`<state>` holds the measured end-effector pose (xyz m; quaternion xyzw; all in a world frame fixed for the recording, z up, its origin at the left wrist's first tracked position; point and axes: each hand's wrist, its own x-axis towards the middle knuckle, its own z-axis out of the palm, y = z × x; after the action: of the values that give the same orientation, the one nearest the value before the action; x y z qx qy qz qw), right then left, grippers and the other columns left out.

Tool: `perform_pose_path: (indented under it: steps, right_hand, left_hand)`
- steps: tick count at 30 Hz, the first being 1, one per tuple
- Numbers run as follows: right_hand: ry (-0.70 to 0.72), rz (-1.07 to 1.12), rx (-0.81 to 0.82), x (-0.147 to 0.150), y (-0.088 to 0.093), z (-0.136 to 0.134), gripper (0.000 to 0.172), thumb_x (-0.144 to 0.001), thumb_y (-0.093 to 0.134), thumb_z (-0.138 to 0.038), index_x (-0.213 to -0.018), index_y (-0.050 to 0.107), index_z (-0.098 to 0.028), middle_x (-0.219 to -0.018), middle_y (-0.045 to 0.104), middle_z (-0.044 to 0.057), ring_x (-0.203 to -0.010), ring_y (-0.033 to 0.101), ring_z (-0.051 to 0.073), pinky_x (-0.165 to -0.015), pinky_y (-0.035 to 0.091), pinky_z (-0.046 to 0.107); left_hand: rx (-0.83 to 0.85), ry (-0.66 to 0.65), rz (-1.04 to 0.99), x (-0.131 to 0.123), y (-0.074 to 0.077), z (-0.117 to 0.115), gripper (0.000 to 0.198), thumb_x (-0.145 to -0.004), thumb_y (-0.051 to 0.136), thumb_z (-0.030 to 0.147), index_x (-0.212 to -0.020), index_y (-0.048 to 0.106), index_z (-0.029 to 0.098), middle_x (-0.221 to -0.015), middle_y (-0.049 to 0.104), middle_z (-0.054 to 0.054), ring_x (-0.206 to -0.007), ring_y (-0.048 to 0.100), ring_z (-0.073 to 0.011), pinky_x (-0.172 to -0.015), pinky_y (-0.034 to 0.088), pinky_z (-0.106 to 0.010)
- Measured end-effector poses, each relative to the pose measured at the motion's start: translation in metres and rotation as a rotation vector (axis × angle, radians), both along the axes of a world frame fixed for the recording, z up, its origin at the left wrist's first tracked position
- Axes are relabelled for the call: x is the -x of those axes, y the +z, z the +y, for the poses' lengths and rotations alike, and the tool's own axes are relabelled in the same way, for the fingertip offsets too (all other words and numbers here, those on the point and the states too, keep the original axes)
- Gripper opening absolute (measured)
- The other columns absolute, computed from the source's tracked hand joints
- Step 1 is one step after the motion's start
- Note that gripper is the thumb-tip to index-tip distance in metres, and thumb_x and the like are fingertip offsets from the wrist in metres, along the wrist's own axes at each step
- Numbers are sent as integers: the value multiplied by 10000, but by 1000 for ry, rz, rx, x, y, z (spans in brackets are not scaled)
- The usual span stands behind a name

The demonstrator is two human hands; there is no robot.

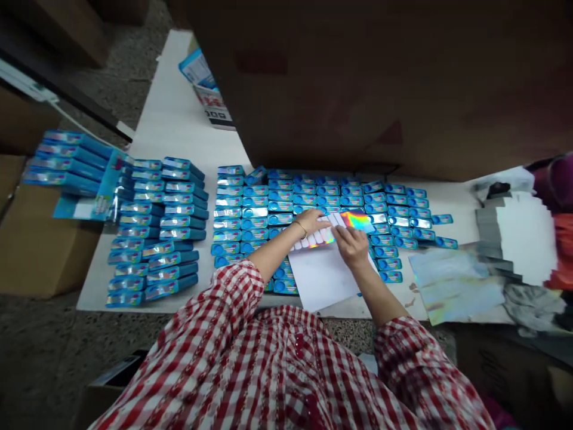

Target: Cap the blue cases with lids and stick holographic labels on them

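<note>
My left hand (310, 222) is closed on the upper edge of a sheet of shiny rainbow stickers (359, 221), which carries a row of pale oblong labels. My right hand (352, 243) pinches at the labels on the same sheet, its fingertips close to those of my left hand. A plain white sheet (321, 278) hangs or lies just below, tilted over the table. Beneath and around both hands stand rows of small blue boxes (255, 221) with glossy fronts. Whether a single label is between my right fingertips is too small to tell.
More blue boxes (179, 209) stand in stacked columns at the left, with others on a brown carton (49, 239). A large dark board or carton (358, 89) rises behind the rows. At right lie shiny sheets (456, 283) and a stack of white cards (523, 239).
</note>
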<state>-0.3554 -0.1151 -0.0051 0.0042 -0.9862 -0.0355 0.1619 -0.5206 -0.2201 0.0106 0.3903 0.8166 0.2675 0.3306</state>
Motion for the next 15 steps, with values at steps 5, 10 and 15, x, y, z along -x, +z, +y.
perform_pose_path:
  steps: [5,10,15]
  right_hand:
    - [121,-183,205,-8,13,11,350,-881,435,-216,-1204,569,-222,-1192,582,83,-1013,479,226,-767,360,353]
    - [-88,-132,210,14,25,46,368,-901,422,-269,-1245,544,-224,-1134,582,107,-980,474,248,-785,364,373]
    - [-21,-169,94,24,8,56,358,-911,378,-170,-1210,574,-194,-1119,610,110,-931,498,227,-764,361,355]
  left_hand:
    - [-160,57,-145,-4,-25,10,169,-737,563,200,-843,678,137,-845,686,-35,-813,604,-172,-759,451,-268]
    - [-274,92,-137,-8,-24,5,168,-745,556,221,-838,685,164,-848,692,-27,-822,609,-183,-778,454,-288]
    - [-328,140,-162,-13,-22,3,169,-755,560,231,-832,692,158,-883,697,-44,-851,618,-196,-812,457,-306]
